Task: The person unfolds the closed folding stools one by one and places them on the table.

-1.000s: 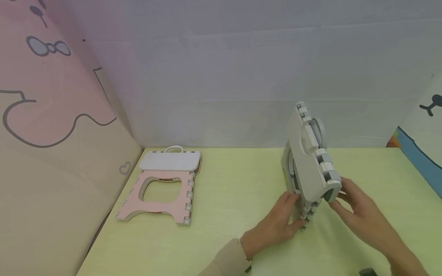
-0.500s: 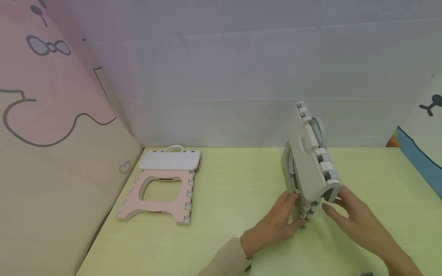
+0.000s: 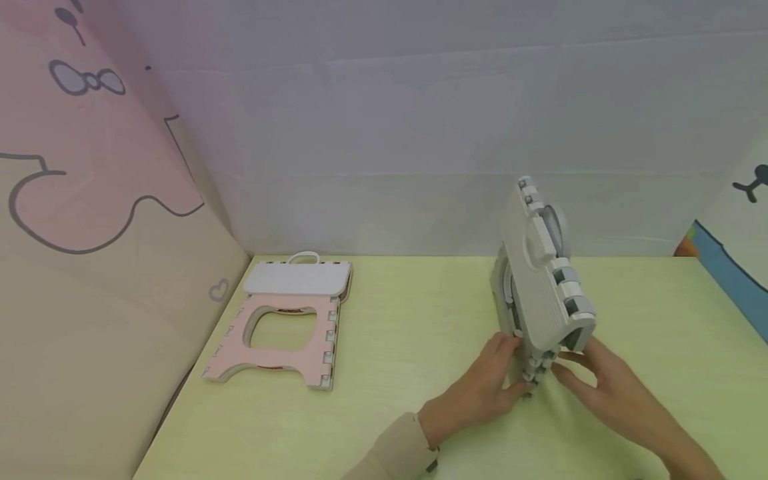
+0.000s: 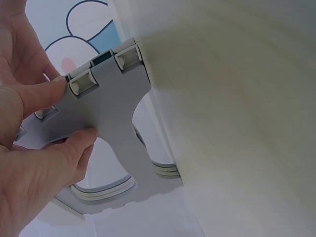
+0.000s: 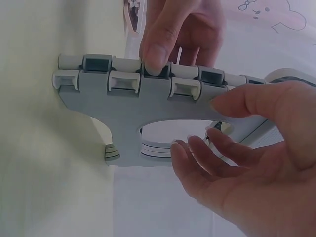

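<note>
A grey-and-white folding stool (image 3: 537, 287) stands on edge on the table toward the right, nearly folded, its ribbed seat tilted up. My left hand (image 3: 477, 387) grips its near lower edge; in the left wrist view the thumb lies at the hinge knuckles and the fingers press the grey leg panel (image 4: 121, 94). On the other side, my right hand (image 3: 615, 393) is under the seat's near end. In the right wrist view its thumb overlaps the other leg panel (image 5: 123, 103), with the curved fingers spread apart from it in front of the cutout.
A pink-and-white folding stool (image 3: 273, 367) lies flat, folded open, on the left of the pale yellow-green table (image 3: 414, 320). A white sheet (image 3: 384, 133) closes off the back, and printed cartoon panels stand at both sides.
My right hand has slid off the seat's near corner, moving left and lower toward the leg panel. My left hand and the grey stool stay in place.
</note>
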The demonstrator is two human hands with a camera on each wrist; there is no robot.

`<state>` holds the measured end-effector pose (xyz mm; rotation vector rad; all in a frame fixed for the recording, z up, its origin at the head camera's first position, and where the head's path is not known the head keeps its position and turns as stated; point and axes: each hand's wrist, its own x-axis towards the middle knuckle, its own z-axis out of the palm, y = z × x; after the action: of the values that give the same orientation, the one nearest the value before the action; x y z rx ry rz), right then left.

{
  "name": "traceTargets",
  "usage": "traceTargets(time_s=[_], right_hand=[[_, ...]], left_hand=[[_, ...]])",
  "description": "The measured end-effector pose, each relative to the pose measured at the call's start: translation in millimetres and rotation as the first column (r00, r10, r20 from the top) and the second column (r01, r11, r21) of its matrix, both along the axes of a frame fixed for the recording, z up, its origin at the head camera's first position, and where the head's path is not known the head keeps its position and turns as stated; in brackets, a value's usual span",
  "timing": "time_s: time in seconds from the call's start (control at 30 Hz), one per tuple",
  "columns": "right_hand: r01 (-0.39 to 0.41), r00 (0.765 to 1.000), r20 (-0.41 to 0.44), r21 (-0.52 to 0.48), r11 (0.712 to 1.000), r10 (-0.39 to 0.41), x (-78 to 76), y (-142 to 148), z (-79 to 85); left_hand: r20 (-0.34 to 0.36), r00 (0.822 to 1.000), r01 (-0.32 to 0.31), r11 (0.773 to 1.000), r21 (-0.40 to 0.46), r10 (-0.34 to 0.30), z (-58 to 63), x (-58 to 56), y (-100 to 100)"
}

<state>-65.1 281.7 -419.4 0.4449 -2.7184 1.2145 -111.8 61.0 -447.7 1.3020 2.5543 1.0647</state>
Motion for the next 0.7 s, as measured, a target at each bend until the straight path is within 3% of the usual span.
traceTargets(time_s=[0.23, 0.53, 0.7], right_hand=[[-0.074, 0.997, -0.039, -0.086, 0.994, 0.071, 2.2, -2, -7.3], [-0.113, 0.992, 0.038, -0.103, 0.988, 0.118, 3.8, -4, -9.9], [-0.114, 0.993, 0.026, -0.115, 0.987, 0.118, 4.5, -6, -12.8]], left_hand=[[0.021, 1.000, 0.010, 1.000, -0.009, -0.010, 0.5, -2.6, -1], [0.077, 0.997, 0.019, 0.998, 0.067, -0.024, -1.7, -4.0, 0], [0.058, 0.998, 0.015, 0.997, 0.077, -0.019, -0.8, -3.8, 1]])
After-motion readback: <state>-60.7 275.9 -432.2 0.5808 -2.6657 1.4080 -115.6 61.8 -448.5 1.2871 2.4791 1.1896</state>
